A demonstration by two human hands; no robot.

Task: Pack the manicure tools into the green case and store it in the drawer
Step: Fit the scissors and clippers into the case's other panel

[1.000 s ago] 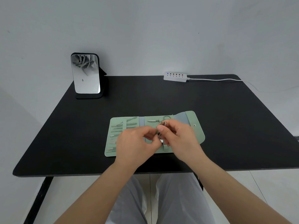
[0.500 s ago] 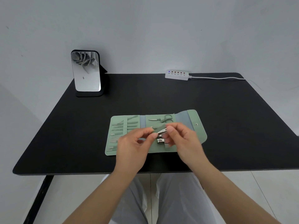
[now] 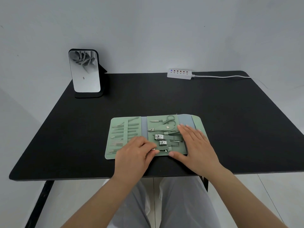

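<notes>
The green case [image 3: 196, 122] lies open flat near the front edge of the black table [image 3: 238, 125]. Its left panel holds several thin tools [image 3: 130, 129]. The middle panel holds scissors [image 3: 169, 119], a nipper [image 3: 162, 128] and two nail clippers [image 3: 165, 137] in loops. A third, small clipper [image 3: 162, 150] sits in the lowest loop. My left hand [image 3: 134, 155] has curled fingers that pinch the clipper's left end. My right hand [image 3: 195, 145] lies flat with straight fingers on the case's right side, thumb at the front edge.
A standing mirror [image 3: 85, 73] is at the back left of the table. A white power strip [image 3: 179, 74] with its cable [image 3: 222, 77] lies along the back edge. My lap shows below the table's front edge. No drawer is in view.
Both hands held a clipper just above the case; now it sits in the lowest loop. My right hand has let go and flattened onto the case's right side.
</notes>
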